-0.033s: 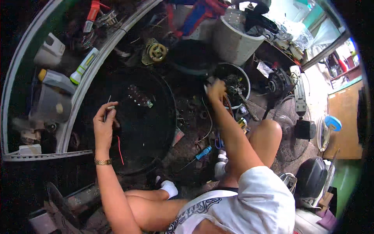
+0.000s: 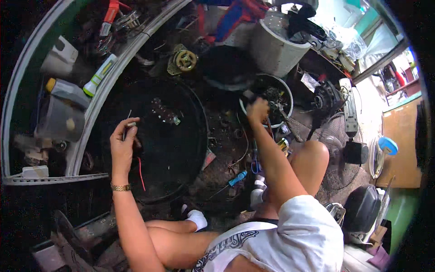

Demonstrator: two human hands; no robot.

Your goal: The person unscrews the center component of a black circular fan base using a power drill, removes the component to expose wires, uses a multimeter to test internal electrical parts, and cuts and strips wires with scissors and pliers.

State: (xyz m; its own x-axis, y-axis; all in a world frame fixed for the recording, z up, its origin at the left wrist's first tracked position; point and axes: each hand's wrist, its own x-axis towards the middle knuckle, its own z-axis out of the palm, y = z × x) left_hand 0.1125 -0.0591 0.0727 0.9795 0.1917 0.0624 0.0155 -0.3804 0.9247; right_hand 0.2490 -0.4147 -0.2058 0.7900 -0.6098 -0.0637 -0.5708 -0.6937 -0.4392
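Note:
My left hand is closed over the round black tub, pinching a small pale piece between thumb and fingertips. A thin stiff wire sticks up beside it, and a red wire dangles below the hand. Inside the tub lies a small circuit board with scattered components. My right hand is at the near left rim of a white bucket holding tangled metal scraps and wires. Its fingers are curled and blurred by motion; a dark shape shows beside them, but what they hold is unclear.
A blue-handled screwdriver and scissors lie near my feet. Behind the tub sits a motor part. A tall white drum stands beyond the bucket; a fan guard leans at right. A flashlight rests at left.
My right hand has shifted slightly right and down at the bucket's rim. The left hand keeps its pinch almost unmoved, and the whole view has tilted a little.

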